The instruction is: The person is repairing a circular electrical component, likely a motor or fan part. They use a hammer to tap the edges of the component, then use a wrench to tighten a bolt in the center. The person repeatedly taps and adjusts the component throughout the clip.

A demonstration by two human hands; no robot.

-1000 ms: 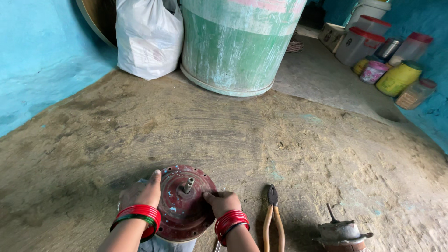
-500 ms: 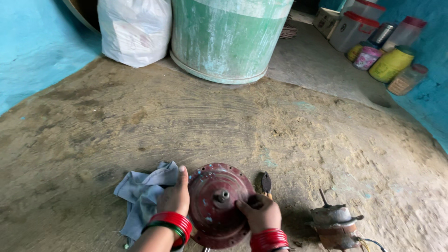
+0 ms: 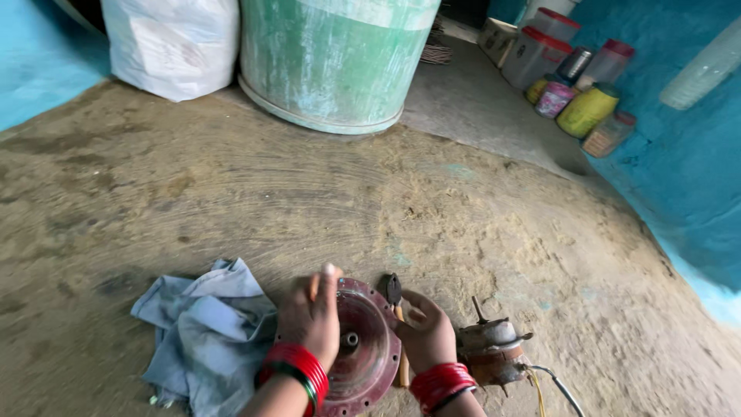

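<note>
I hold red metal cover [image 3: 363,351] tilted, lower centre: left hand [image 3: 311,313] wraps rim, right hand [image 3: 426,332] braces opposite edge, exposing hollow.

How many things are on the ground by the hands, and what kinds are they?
Round red metal cover, held tilted by the left hand and right hand: 1
Pliers with orange handles, behind the cover: 1
Blue cloth, crumpled beside the left hand: 1
Small motor part with wires, beside the right hand: 1
Total: 4
</note>
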